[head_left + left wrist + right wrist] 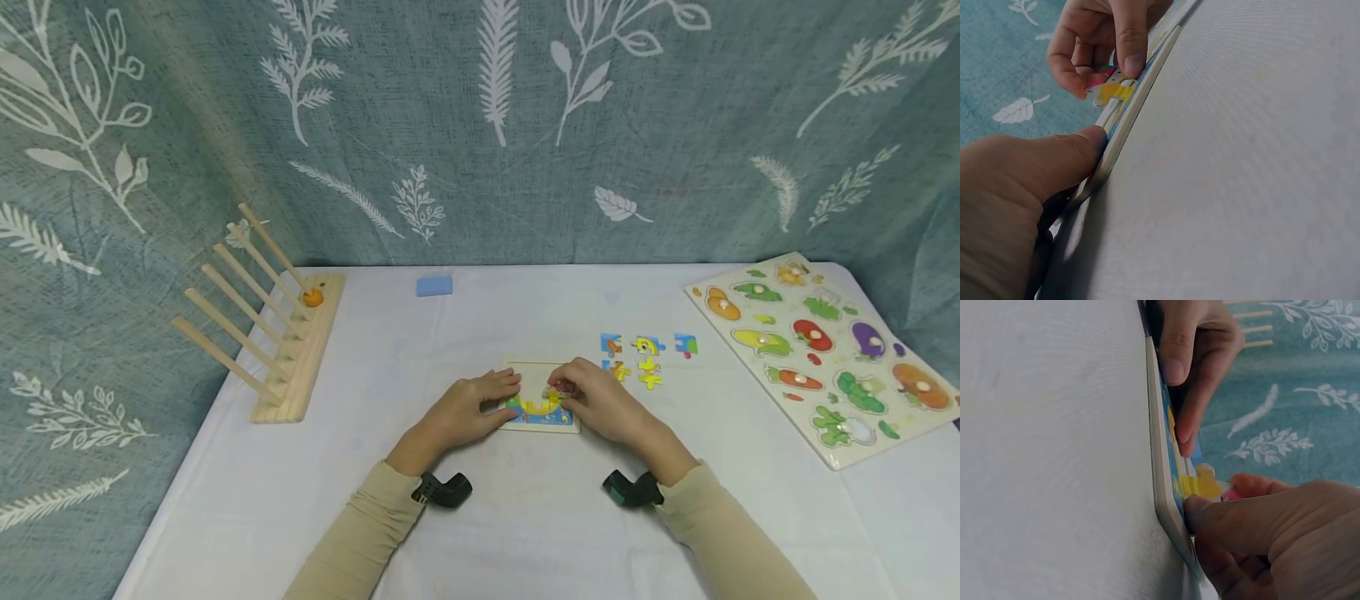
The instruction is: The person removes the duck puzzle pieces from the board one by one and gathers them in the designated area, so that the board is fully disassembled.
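The puzzle tray (525, 367) lies in the middle of the table, its lower part filled with blue and yellow pieces. A yellow piece with some pink (1114, 92) is pinched between the thumb and fingers of my right hand (606, 403), tilted above the tray's right side; the right wrist view shows the same piece (1202, 483). My left hand (463, 410) rests on the tray's left edge, fingers extended, thumb (1079, 150) on the near rim. Right of the tray lie several loose puzzle pieces (650, 374).
A wooden rack with slanting pegs (303, 367) and an orange piece on it stands at the left. The blue block (434, 287) lies at the back. A vegetable puzzle board (825, 433) lies at the right. A patterned curtain hangs behind.
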Available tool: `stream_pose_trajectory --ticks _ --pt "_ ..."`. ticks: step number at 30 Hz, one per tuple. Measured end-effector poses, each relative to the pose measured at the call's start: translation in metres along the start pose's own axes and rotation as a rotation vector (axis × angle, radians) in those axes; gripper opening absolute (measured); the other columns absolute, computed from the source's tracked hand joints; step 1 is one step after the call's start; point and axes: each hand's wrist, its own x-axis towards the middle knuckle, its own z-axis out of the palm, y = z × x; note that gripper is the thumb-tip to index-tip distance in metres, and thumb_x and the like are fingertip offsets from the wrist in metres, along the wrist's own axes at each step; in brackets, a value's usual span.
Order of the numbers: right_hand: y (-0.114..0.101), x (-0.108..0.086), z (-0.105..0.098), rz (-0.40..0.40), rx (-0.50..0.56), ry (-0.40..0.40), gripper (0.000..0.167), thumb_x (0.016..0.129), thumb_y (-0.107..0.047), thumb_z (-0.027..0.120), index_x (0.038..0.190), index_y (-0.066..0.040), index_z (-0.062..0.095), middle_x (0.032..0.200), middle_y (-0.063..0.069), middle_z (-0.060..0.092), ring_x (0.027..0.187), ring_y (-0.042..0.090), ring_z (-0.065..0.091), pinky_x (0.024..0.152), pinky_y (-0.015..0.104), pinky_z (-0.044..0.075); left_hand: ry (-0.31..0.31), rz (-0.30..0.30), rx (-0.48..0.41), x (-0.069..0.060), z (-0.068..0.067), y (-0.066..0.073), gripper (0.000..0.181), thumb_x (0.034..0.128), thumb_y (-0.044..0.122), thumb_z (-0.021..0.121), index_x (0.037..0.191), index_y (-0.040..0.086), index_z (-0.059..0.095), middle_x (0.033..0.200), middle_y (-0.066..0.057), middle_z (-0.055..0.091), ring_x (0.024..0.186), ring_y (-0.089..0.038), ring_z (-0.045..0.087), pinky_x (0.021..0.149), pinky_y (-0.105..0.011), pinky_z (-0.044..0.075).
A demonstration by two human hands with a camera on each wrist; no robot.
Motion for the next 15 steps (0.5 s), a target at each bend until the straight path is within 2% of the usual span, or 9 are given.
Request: stream_pose_trajectory --ticks 4,7,15 --pt "0.0007 0.0007 0.0014 -0.028 -0.001 0.011 0.025 0.084 0.002 0.067 0.103 -0.012 0.061 0.093 -0.001 0.056 0.082 0.010 0.053 0.071 0.026 0.051 0.000 0.003 0.006 0.0003 -0.0007 0.0004 0.044 0.0863 0.023 0.070 0.123 0.001 0.062 0.131 -0.009 0.058 0.128 -0.025 0.050 0.110 -0.036 0.039" --pt "0.0017 0.0011 0.0013 -0.019 0.031 0.004 0.024 0.085 0.002 0.067 0.103 -0.013 0.060 0.093 -0.002 0.056 0.082 0.010 0.052 0.071 0.026 0.050 -0.002 0.018 0.012 0.0004 -0.0013 0.0015 0.043 0.0867 0.022 0.070 0.124 0.001 0.062 0.132 -0.009 0.058 0.128 -0.025 0.050 0.109 -0.036 0.040" --pt "0.0057 0.0004 0.0003 0.059 0.108 -0.017 0.026 0.086 -0.002 0.067 0.109 -0.011 0.062 0.105 0.001 0.061 0.083 0.010 0.056 0.074 0.025 0.052 -0.003 0.132 0.082 0.0018 0.0016 0.0092 0.032 0.0885 0.015 0.067 0.119 0.005 0.067 0.127 -0.007 0.062 0.121 -0.022 0.057 0.105 -0.034 0.044"
